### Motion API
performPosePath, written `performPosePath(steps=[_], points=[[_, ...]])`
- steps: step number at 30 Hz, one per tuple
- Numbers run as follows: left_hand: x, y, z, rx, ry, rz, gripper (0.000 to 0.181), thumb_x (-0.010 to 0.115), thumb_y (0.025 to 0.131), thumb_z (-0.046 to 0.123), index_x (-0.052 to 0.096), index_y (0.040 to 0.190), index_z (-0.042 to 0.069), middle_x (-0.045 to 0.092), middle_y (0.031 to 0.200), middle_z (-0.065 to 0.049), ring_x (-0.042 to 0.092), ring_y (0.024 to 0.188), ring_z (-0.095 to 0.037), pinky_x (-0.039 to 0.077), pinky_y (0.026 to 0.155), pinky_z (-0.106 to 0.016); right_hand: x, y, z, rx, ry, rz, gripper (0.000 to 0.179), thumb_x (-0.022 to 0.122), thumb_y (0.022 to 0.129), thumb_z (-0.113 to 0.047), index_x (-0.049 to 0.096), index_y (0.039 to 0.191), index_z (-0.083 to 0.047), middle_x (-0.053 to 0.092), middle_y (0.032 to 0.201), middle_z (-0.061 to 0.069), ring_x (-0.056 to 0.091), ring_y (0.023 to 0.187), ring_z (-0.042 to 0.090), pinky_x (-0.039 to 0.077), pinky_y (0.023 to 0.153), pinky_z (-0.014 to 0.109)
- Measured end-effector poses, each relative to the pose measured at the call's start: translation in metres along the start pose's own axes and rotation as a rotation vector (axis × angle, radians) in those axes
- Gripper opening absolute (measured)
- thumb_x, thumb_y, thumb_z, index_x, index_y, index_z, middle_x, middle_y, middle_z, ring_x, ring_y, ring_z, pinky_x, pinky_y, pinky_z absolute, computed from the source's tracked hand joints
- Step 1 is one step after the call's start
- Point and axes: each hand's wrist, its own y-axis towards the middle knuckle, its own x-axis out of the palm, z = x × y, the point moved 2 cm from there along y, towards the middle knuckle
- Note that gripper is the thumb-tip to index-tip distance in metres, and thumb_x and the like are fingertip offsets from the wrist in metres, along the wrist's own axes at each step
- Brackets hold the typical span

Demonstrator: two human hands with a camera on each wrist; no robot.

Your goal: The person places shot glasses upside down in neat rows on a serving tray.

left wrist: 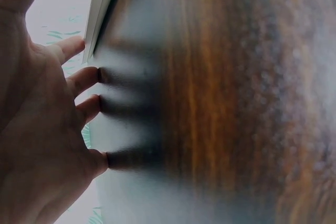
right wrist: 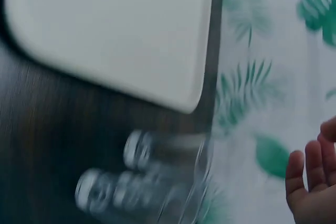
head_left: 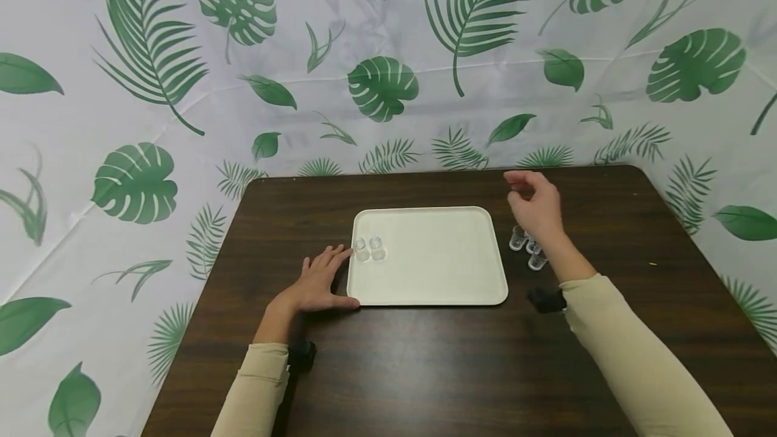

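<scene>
My left hand lies spread at the left side of a cream rectangular tray, thumb and a fingertip at its edge. In the left wrist view, the other fingertips rest on the table. Two small clear shot glasses stand side by side on the tray's left part. To the right of the tray, my right hand is raised above a cluster of shot glasses, its fingers loosely bent with nothing visible in them. The right wrist view shows these glasses upright, close together.
The dark wood-grain table carries the tray near its middle. Behind it hangs a white cloth printed with green leaves. Black wrist straps sit at both sleeves.
</scene>
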Motion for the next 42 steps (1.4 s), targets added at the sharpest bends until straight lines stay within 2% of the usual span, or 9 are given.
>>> performPosePath(steps=[3, 7, 11, 16, 18, 23, 26, 33, 42], points=[[-0.001, 0.0, 0.001, -0.001, -0.008, 0.0, 0.107, 0.075, 0.074, 0.063, 0.025, 0.157, 0.017, 0.02, 0.16, -0.017, 0.011, 0.147, -0.041, 0.004, 0.105, -0.073, -0.021, 0.002, 0.021, 0.117, -0.043, 0.04, 0.036, 0.051, 0.084, 0.008, 0.068, 0.115, 0.002, 0.065, 0.111, 0.02, 0.055, 0.097, 0.025, 0.036, 0.074, 0.021], [-0.001, -0.001, 0.001, -0.014, -0.004, -0.006, 0.107, 0.075, 0.074, 0.063, 0.024, 0.157, 0.018, 0.019, 0.16, -0.016, 0.01, 0.147, -0.04, 0.003, 0.106, -0.073, -0.039, -0.003, 0.056, 0.249, -0.12, -0.046, 0.039, 0.047, 0.09, 0.004, 0.063, 0.125, 0.0, 0.061, 0.121, 0.02, 0.054, 0.108, 0.029, 0.04, 0.085, 0.031], [0.0, 0.0, 0.0, -0.012, -0.001, -0.005, 0.107, 0.074, 0.074, 0.064, 0.024, 0.157, 0.019, 0.019, 0.161, -0.016, 0.009, 0.147, -0.04, 0.003, 0.106, -0.073, -0.048, -0.013, 0.09, 0.247, -0.208, -0.131, 0.038, 0.045, 0.092, 0.003, 0.06, 0.127, 0.003, 0.062, 0.122, 0.024, 0.055, 0.108, 0.035, 0.041, 0.084, 0.039], [0.0, 0.001, 0.0, -0.014, 0.0, -0.012, 0.108, 0.074, 0.074, 0.065, 0.024, 0.157, 0.019, 0.019, 0.161, -0.015, 0.009, 0.147, -0.039, 0.003, 0.106, -0.072, -0.049, -0.024, 0.115, 0.188, -0.174, -0.3, 0.042, 0.053, 0.093, 0.007, 0.052, 0.134, 0.008, 0.061, 0.124, 0.027, 0.057, 0.106, 0.037, 0.042, 0.075, 0.02], [0.0, 0.002, 0.0, -0.016, 0.0, -0.014, 0.107, 0.074, 0.074, 0.065, 0.024, 0.157, 0.019, 0.019, 0.161, -0.015, 0.009, 0.147, -0.039, 0.002, 0.107, -0.072, -0.047, -0.026, 0.119, 0.168, -0.151, -0.364, 0.045, 0.057, 0.092, 0.007, 0.05, 0.137, 0.008, 0.06, 0.125, 0.028, 0.057, 0.107, 0.039, 0.045, 0.078, 0.021], [-0.001, 0.001, 0.001, -0.02, -0.003, -0.013, 0.107, 0.074, 0.074, 0.065, 0.023, 0.157, 0.019, 0.019, 0.161, -0.016, 0.009, 0.148, -0.039, 0.002, 0.107, -0.071, -0.043, -0.028, 0.121, 0.141, -0.156, -0.449, 0.047, 0.059, 0.093, 0.004, 0.049, 0.139, 0.005, 0.06, 0.126, 0.028, 0.053, 0.114, 0.043, 0.041, 0.092, 0.052], [0.0, 0.001, 0.0, -0.021, -0.006, -0.013, 0.108, 0.074, 0.074, 0.065, 0.023, 0.157, 0.019, 0.019, 0.161, -0.015, 0.009, 0.148, -0.039, 0.002, 0.107, -0.072, -0.042, -0.027, 0.122, 0.163, -0.159, -0.472, 0.046, 0.058, 0.094, 0.003, 0.05, 0.139, 0.003, 0.057, 0.127, 0.03, 0.05, 0.116, 0.045, 0.038, 0.094, 0.059], [0.001, 0.001, -0.001, -0.018, -0.008, -0.008, 0.108, 0.074, 0.074, 0.064, 0.023, 0.157, 0.019, 0.019, 0.161, -0.016, 0.01, 0.147, -0.04, 0.003, 0.106, -0.072, -0.041, -0.029, 0.124, 0.211, -0.157, -0.483, 0.043, 0.063, 0.095, -0.006, 0.054, 0.137, 0.0, 0.055, 0.129, 0.029, 0.05, 0.116, 0.044, 0.042, 0.091, 0.056], [-0.001, 0.0, 0.002, -0.03, -0.008, -0.019, 0.108, 0.074, 0.074, 0.064, 0.023, 0.157, 0.019, 0.019, 0.161, -0.015, 0.009, 0.148, -0.039, 0.002, 0.107, -0.071, -0.039, -0.031, 0.127, 0.223, -0.125, -0.444, 0.045, 0.069, 0.093, -0.018, 0.058, 0.134, -0.001, 0.057, 0.129, 0.027, 0.052, 0.116, 0.04, 0.043, 0.087, 0.044]])
